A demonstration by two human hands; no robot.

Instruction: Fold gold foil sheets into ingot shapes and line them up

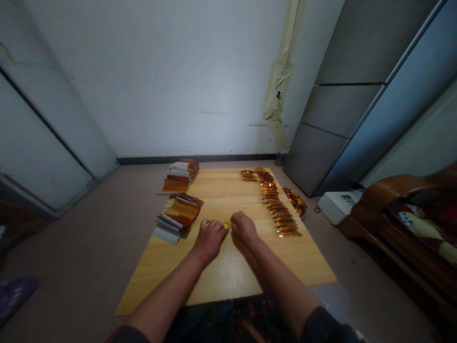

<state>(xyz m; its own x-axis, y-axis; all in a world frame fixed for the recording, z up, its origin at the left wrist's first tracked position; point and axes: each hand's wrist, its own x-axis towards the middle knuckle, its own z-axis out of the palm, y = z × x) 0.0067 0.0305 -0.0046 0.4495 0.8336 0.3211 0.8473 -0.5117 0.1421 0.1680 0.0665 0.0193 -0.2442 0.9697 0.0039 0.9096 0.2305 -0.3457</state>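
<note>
I have my left hand (210, 238) and right hand (244, 227) pinching one gold foil piece (227, 224) mid-way across the wooden table (228, 283), with shaped foil pieces (282, 213) seemingly done at right, foil sheets (183, 209) left over at left.

Pale wall (160, 85), dark baseboard (157, 161), dim pinkish floor (89, 228); tall grey refrigerator (335, 105) and wooden seat (378, 194) at right.

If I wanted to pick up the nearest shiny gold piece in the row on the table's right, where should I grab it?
Probably pinch the nearest gold piece by its left tip, coming from the left, the right hand's side. It lies crosswise at the row's near end, others close behind, so its tips look easier to reach.
</note>
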